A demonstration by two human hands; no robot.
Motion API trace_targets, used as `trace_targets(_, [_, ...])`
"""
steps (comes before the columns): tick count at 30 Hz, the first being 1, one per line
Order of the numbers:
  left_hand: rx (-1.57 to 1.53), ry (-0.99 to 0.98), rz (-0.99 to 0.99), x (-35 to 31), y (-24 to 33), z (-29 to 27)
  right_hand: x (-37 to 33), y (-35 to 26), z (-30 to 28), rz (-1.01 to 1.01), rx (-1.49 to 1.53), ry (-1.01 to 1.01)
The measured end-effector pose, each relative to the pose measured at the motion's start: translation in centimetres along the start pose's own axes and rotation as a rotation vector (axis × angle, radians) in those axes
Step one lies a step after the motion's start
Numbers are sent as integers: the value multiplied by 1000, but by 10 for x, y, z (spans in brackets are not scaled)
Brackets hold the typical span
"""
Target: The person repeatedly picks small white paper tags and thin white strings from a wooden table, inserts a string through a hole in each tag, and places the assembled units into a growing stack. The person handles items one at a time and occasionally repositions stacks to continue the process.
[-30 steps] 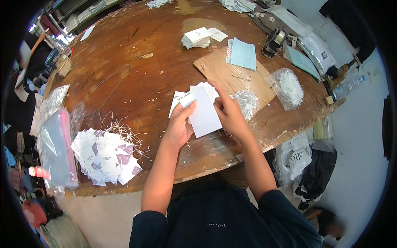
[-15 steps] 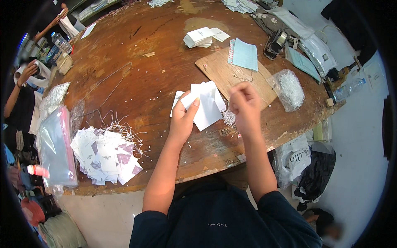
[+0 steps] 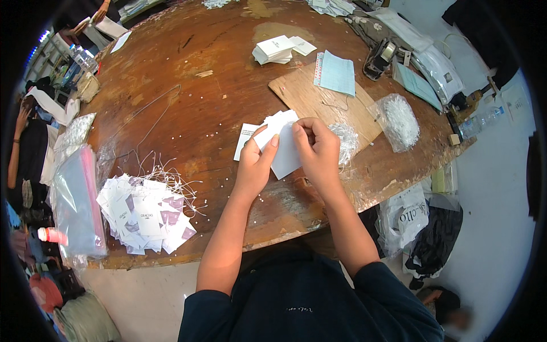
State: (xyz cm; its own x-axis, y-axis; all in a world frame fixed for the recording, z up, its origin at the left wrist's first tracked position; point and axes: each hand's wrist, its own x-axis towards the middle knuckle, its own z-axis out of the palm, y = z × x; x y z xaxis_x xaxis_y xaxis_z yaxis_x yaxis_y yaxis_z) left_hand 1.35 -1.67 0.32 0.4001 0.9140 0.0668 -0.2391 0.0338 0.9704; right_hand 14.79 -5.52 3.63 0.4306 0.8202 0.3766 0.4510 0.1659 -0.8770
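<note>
My left hand point(image 3: 255, 165) grips a small fanned stack of blank-looking white cards point(image 3: 284, 157), thumb pressed on top. At the stack's right edge is my right hand point(image 3: 319, 145), its fingers curled in a pinch against the top card; whether a string is also between them is hidden. Another white card point(image 3: 244, 142) with small print lies on the table by my left fingers. Just right of my right hand, a loose bunch of white strings point(image 3: 346, 139) rests at the edge of a wooden board point(image 3: 370, 122).
Strung tags point(image 3: 145, 214) lie heaped at left beside clear plastic sleeves point(image 3: 80, 205). A card stack point(image 3: 273, 50) stands farther back. Light-blue paper point(image 3: 337, 74) covers part of the board, near a bag of white strings point(image 3: 399, 122) and a black tape dispenser point(image 3: 379, 60). Another person's hand point(image 3: 23, 117) shows at left.
My right hand has come left and down from above the string bunch to the cards' edge, uncovering the strings. My left hand stays nearly in place, still holding the cards.
</note>
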Motion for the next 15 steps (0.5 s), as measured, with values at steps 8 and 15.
trace_targets(8, [-24,-11,-15,0,-3,-1,3,3,5,-169,-126,3])
trace_targets(15, [32,2,46,-2,-7,0,4,3,5,-192,-148,-16])
